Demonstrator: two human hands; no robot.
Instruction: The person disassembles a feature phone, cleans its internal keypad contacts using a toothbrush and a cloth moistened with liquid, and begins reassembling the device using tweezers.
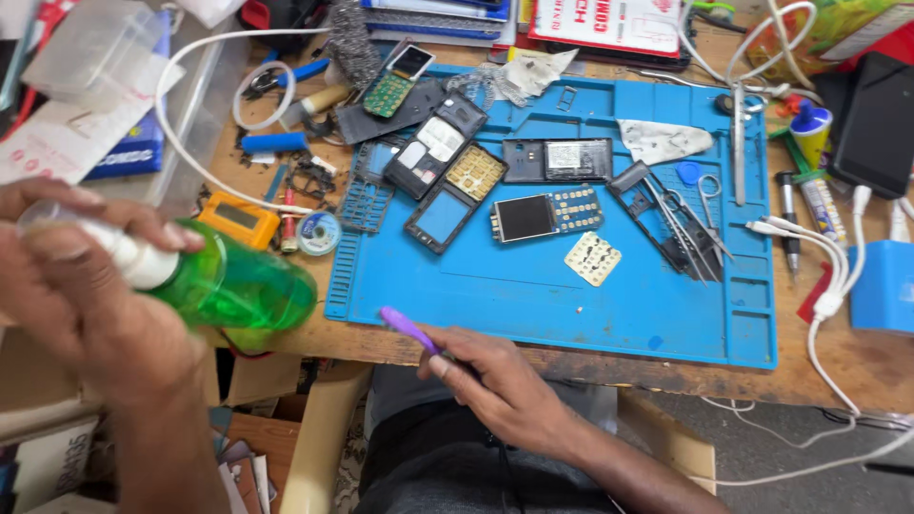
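- Left hand [81,286]: fingers wrapped around the neck and white cap of a green bottle [233,286], tilted, off the tabletop's left edge.
- Right hand [500,385]: fingers pinched on a purple-handled tool [407,328] at the blue mat's [533,305] near edge.
- Handling note: the bottle is best kept aimed away from the opened phone parts [543,214] on the mat.

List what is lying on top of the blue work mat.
On the blue work mat: opened phone bodies, a screen-and-keypad board, a loose keypad sheet, tweezers and scissors, a crumpled wipe. Whatever lies beneath these parts is covered.
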